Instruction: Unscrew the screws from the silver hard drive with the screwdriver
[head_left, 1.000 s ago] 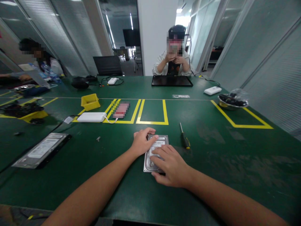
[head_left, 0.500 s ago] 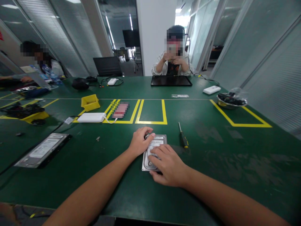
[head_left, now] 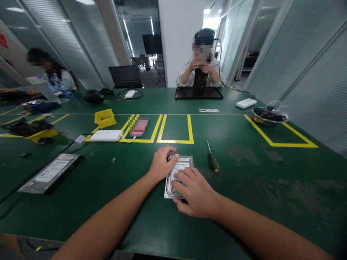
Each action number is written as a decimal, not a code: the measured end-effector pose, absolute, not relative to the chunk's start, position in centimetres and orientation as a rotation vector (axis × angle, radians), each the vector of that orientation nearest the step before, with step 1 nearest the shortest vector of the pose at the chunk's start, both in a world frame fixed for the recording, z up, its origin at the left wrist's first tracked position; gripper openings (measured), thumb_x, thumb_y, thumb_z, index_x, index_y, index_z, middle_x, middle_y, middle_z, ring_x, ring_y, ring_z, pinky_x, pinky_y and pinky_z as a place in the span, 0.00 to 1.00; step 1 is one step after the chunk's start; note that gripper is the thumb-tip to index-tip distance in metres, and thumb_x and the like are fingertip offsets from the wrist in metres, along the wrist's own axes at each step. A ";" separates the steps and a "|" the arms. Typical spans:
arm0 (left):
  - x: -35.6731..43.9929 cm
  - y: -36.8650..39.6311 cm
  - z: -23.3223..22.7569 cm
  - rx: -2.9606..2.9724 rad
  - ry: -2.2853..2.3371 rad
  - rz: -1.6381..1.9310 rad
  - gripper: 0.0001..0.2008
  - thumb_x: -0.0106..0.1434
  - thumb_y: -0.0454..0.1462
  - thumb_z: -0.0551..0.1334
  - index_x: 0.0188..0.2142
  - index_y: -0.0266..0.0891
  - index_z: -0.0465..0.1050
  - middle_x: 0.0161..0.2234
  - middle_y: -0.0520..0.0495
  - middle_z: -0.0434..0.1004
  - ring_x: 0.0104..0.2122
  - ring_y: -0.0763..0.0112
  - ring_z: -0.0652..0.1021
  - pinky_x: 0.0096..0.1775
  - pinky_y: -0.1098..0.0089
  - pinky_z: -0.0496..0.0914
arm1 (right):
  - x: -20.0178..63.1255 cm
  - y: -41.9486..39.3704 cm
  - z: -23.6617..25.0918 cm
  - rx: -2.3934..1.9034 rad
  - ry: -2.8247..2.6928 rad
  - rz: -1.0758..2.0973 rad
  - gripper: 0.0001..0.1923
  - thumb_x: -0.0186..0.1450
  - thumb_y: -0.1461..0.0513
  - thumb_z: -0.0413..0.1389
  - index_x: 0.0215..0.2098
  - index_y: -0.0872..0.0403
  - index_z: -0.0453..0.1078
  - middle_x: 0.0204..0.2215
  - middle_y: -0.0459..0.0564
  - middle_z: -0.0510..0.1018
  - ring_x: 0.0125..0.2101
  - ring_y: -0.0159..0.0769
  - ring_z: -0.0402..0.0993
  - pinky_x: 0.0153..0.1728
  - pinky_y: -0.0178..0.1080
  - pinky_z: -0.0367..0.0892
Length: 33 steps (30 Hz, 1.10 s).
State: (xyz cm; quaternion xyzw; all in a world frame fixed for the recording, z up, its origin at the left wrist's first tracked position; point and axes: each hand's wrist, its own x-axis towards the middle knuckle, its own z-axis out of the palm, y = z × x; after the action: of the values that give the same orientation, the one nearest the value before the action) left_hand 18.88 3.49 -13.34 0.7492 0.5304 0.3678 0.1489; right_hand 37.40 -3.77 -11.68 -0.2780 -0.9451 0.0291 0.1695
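Note:
A silver hard drive with a white label lies flat on the green table in front of me. My left hand grips its far left corner, fingers curled over the edge and thumb on top. Across the near right part rests my right hand, with fingers on the label side and thumb at the near edge. Both hands cover part of the drive. To its right lies a black and yellow screwdriver, tip pointing away. Several tiny screws sit to the left.
Another hard drive lies at the left near a black cable. Farther back are a white power bank, a yellow bin and a bowl of dark parts. Across the table, a person sits behind a black flat panel.
Both hands keep almost the same hold on the hard drive. The view has shifted slightly, and the person opposite has moved their hands a little.

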 end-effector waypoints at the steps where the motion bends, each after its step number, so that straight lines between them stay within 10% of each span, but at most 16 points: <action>1: 18.9 3.5 -13.4 2.157 1.530 1.055 0.09 0.65 0.39 0.60 0.43 0.39 0.73 0.41 0.47 0.79 0.40 0.64 0.77 0.46 0.63 0.71 | 37.4 -3.8 -11.7 -0.791 -2.687 0.083 0.18 0.63 0.54 0.55 0.47 0.55 0.70 0.46 0.57 0.72 0.48 0.50 0.64 0.52 0.54 0.59; 33: 10.4 2.6 -10.3 2.545 1.895 0.732 0.09 0.67 0.39 0.56 0.42 0.37 0.71 0.39 0.43 0.75 0.42 0.59 0.74 0.45 0.61 0.68 | 37.4 -3.7 -11.4 -0.768 -2.744 0.036 0.18 0.65 0.53 0.53 0.47 0.55 0.69 0.46 0.57 0.71 0.48 0.49 0.63 0.52 0.52 0.58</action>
State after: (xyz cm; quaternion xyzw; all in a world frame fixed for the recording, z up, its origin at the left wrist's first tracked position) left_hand 10.39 2.60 -10.28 0.7802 0.5811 0.2244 -0.0574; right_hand 37.35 -3.72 -11.36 -0.2667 -0.9526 0.0126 0.1456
